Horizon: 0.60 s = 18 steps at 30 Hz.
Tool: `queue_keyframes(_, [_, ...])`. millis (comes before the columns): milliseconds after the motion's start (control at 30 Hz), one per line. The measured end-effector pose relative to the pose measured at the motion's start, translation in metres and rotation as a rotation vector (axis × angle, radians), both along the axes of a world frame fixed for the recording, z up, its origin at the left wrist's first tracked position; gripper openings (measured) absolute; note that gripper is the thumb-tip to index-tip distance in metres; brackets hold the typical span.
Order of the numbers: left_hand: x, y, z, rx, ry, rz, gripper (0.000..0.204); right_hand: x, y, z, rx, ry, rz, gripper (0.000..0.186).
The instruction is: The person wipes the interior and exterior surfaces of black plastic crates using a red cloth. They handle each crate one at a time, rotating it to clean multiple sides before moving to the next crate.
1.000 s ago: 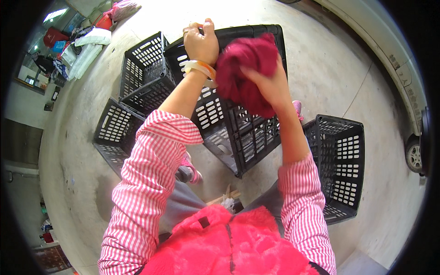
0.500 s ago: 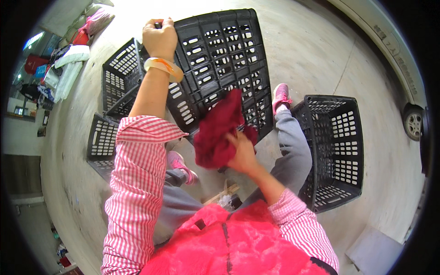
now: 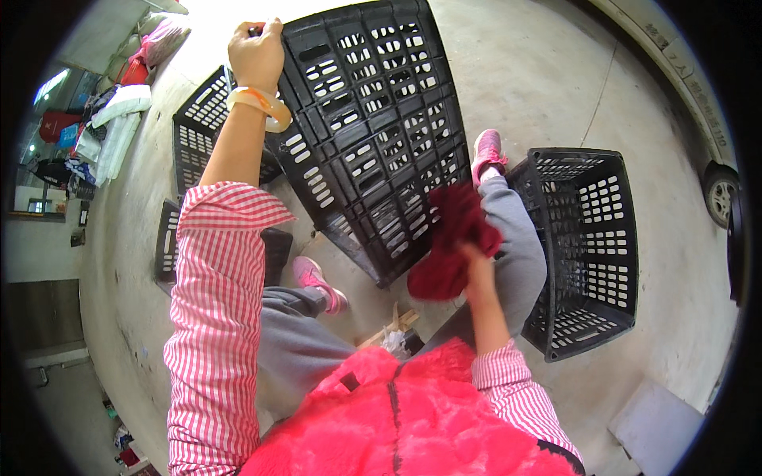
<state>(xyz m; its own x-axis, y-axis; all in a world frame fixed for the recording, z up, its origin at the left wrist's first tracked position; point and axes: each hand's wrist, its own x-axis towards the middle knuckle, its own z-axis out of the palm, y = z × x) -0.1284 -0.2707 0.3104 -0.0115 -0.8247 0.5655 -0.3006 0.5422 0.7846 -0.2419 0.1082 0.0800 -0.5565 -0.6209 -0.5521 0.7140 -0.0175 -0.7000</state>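
A black plastic crate (image 3: 373,135) with slotted walls is tilted up in front of me, its lower corner between my feet. My left hand (image 3: 258,59) grips its upper left rim, fingers wrapped over the edge. A pale bangle (image 3: 266,107) circles that wrist. In my right hand (image 3: 476,262) is a bunched dark red cloth (image 3: 456,242), held by the crate's lower right side. Motion blurs the cloth and hides the fingertips. Whether the cloth touches the crate, I cannot tell.
To my right, another black crate (image 3: 591,254) lies with its opening showing. More crates (image 3: 198,131) stand at the left. Wood scraps (image 3: 401,321) lie between my legs. A flat grey board (image 3: 655,428) is at lower right, a vehicle (image 3: 706,95) beyond, piled bags (image 3: 131,103) far left.
The dark red cloth and my right hand have moved right and slightly down, off the crate's middle. My left hand and the tilted crate have shifted a little left and up.
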Motion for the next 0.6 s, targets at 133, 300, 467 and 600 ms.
queue_keyframes(133, [0.0, -0.002, -0.002, 0.009, 0.066, -0.001, 0.023, -0.071, -0.053, 0.007, -0.015, 0.39, -0.078, 0.048])
queue_keyframes(300, [0.006, -0.008, -0.006, 0.047, 0.042, 0.126, 0.022, -0.082, -0.08, -0.048, 0.234, 1.061, 0.183, 0.056])
queue_keyframes(467, [0.008, -0.009, -0.006, 0.032, -0.088, 0.222, 0.018, -0.009, -0.024, -0.072, 0.288, 0.878, 0.244, 0.065])
queue_keyframes(600, [0.001, -0.001, -0.001, 0.08, -0.044, 0.178, 0.018, 0.086, 0.016, -0.044, 0.025, 0.463, 0.248, 0.067])
